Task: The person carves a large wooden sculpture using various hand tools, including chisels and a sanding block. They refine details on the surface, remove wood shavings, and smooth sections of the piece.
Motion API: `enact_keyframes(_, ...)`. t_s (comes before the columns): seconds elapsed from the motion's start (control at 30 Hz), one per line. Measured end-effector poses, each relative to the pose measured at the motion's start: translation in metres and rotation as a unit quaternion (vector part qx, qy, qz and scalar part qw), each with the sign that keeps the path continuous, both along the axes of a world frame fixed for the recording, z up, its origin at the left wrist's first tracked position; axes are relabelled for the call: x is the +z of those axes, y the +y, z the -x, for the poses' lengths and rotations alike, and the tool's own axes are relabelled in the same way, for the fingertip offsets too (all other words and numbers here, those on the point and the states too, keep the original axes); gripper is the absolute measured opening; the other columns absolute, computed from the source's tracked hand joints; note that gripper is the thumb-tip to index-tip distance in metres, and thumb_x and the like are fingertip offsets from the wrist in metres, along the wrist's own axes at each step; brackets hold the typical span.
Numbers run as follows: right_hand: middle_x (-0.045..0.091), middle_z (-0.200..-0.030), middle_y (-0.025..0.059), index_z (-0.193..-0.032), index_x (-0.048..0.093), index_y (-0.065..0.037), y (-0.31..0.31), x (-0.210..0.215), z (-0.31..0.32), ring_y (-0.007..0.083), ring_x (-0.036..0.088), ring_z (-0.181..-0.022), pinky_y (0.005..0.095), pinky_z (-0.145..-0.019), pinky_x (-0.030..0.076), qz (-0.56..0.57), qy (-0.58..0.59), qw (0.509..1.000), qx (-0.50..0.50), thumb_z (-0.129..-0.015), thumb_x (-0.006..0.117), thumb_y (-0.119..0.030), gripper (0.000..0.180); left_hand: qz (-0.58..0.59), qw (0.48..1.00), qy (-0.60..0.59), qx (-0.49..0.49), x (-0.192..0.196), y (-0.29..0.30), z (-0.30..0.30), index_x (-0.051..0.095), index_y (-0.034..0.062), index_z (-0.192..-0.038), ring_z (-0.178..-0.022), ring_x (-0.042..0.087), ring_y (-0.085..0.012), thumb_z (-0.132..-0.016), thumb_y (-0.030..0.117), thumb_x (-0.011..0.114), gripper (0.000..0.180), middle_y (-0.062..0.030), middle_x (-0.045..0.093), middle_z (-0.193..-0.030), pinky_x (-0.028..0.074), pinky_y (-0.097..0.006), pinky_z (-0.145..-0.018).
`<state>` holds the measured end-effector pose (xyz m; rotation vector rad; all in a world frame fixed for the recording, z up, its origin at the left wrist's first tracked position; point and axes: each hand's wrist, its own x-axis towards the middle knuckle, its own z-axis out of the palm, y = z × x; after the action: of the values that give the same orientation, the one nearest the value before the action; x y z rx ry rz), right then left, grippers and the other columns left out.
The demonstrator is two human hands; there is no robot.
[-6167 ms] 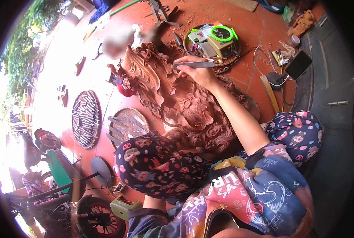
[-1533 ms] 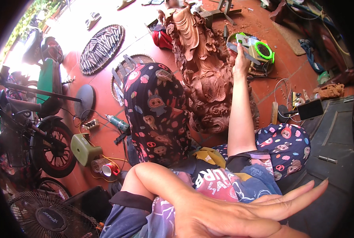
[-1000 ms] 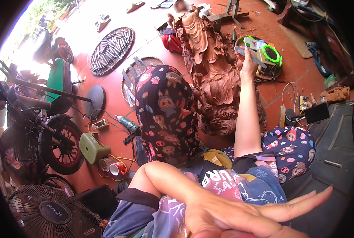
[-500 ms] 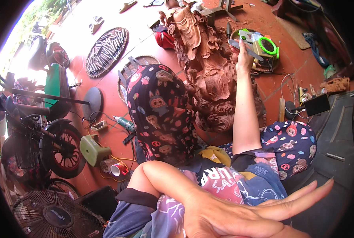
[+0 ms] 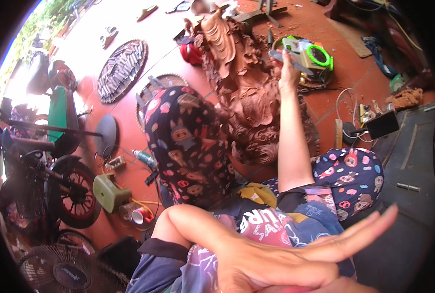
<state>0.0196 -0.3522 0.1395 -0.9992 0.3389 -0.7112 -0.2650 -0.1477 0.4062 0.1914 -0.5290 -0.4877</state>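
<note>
One carved wooden statue [image 5: 242, 83] stands in the upper centre of the frame, reddish-brown, upright on the red tiled floor [image 5: 129, 112], just beyond the person's raised left knee in patterned trousers [image 5: 188, 141]. The right hand [image 5: 288, 73] is stretched out to the statue's right flank, fingers closed round a slim grey tool [image 5: 285, 57] whose tip points up and left past the carving; the arm runs straight down the frame, which likely steadies the tool at reach. Whether the tool tip touches the wood I cannot tell.

The left hand [image 5: 285, 261] is at the bottom centre, very near the camera, flat with fingers spread and pointing right; it holds nothing. It seems to rest on something pale at the lower edge, not identifiable.

Just right of the right hand: a bowl-like tray [image 5: 305, 80] with a green-ringed tool [image 5: 317, 56]. Right centre: a dark phone-like slab [image 5: 382, 124] and white cables on the floor, within arm's reach of the seated position.

Left of the statue: two round carved panels, one at upper left [image 5: 122, 71], one partly hidden behind the knee [image 5: 163, 83]. Lower left: motorbike wheel [image 5: 73, 198], green box-shaped object [image 5: 111, 193], red cup [image 5: 140, 216], fan [image 5: 68, 271].
</note>
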Motion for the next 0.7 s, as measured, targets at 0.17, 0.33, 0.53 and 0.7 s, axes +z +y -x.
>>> enact_keyframes(0.17, 0.072, -0.087, 0.0100, -0.099, 0.069, 0.002, -0.001, -0.001, 0.000, 0.0127, 0.068, -0.065, 0.0193, -0.053, 0.052, 0.013, -0.018, 1.000, 0.001, -0.100, 0.060, -0.025, 0.028, -0.210, 0.964, -0.066, -0.152, -0.050, 0.010, -0.070, 0.057, 0.0066, -0.128, -0.151, 0.010, -0.0312, -0.101, 0.051, 0.043, 0.053, -0.0160, 0.022, -0.162, 0.013, -0.048, -0.119)
enact_keyframes(0.33, 0.073, -0.091, 0.0125, -0.101, 0.069, 0.002, 0.012, 0.005, 0.002, 0.0153, 0.070, -0.070, 0.0211, -0.059, 0.055, 0.002, 0.011, 1.000, -0.011, -0.101, 0.058, -0.025, 0.029, -0.310, 0.927, 0.195, -0.075, -0.103, -0.001, -0.095, 0.066, 0.0095, -0.120, -0.141, 0.040, -0.0199, -0.098, 0.029, 0.059, 0.030, -0.0055, 0.048, -0.150, 0.020, -0.042, -0.118)
enact_keyframes(0.53, 0.073, -0.093, 0.0128, -0.101, 0.069, 0.002, 0.004, 0.008, 0.007, 0.0153, 0.071, -0.072, 0.0198, -0.062, 0.055, 0.016, 0.017, 1.000, -0.002, -0.102, 0.056, -0.026, 0.031, -0.366, 0.905, 0.202, -0.074, -0.112, -0.005, -0.097, 0.061, 0.0083, -0.132, -0.140, 0.040, -0.0159, -0.094, 0.028, 0.066, 0.043, -0.0026, 0.051, -0.148, 0.019, -0.039, -0.118)
enact_keyframes(0.7, 0.073, -0.093, 0.0127, -0.101, 0.069, 0.002, 0.006, 0.009, 0.005, 0.0154, 0.071, -0.072, 0.0202, -0.062, 0.055, 0.018, 0.025, 0.999, -0.009, -0.102, 0.056, -0.026, 0.031, -0.389, 0.894, 0.207, -0.077, -0.115, -0.006, -0.100, 0.058, 0.0053, -0.136, -0.138, 0.041, -0.0144, -0.093, 0.029, 0.068, 0.051, -0.0051, 0.052, -0.147, 0.022, -0.035, -0.116)
